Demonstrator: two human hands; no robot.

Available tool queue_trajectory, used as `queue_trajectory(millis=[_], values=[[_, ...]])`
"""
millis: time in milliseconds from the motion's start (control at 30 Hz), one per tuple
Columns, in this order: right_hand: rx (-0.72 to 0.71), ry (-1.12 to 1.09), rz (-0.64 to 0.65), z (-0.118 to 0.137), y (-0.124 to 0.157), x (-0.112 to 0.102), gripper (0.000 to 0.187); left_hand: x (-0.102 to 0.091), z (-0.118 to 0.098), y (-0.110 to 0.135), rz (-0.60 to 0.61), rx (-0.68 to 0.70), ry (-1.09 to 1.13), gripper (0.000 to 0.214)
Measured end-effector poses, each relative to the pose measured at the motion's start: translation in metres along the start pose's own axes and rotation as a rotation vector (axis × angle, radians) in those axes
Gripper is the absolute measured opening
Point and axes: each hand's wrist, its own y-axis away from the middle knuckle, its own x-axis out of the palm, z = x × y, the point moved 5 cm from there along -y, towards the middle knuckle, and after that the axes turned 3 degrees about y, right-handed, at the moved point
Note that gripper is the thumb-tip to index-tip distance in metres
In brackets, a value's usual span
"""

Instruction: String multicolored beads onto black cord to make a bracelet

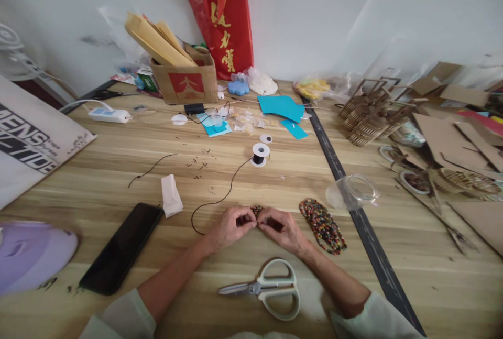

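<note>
My left hand (231, 230) and my right hand (283, 230) meet over the table, thumbs and fingertips pinched together. A strand of small multicoloured beads (257, 209) shows between and just behind the fingers, and both hands grip it; its ends are hidden. From a white spool of black cord (260, 156), a thin black cord (231, 187) curves down and disappears by my left hand. To the right of my right hand lies a heap of looped bead strands (322, 226). White-handled scissors (261, 288) rest between my forearms, blades pointing left.
A black phone (122, 249) and a folded white paper (171, 195) lie at left, near short cord scraps (198, 163). A clear plastic jar (351, 192) lies right. Blue paper (281, 107), a cardboard box (188, 79) and a red bag (223, 24) stand behind; small baskets (365, 119) sit back right.
</note>
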Motion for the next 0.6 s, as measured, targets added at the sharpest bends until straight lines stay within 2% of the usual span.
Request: queue_trajectory(millis=[267, 600], values=[[0.033, -0.008, -0.011, -0.0037, 0.0009, 0.0011, 0.012, 0.0, 0.0011, -0.0002, 0.006, 0.011, 0.003, 0.008], [-0.003, 0.016, -0.005, -0.001, 0.0, 0.0, 0.015, 0.0005, 0.0, -0.0002, 0.007, 0.017, 0.014, 0.007]])
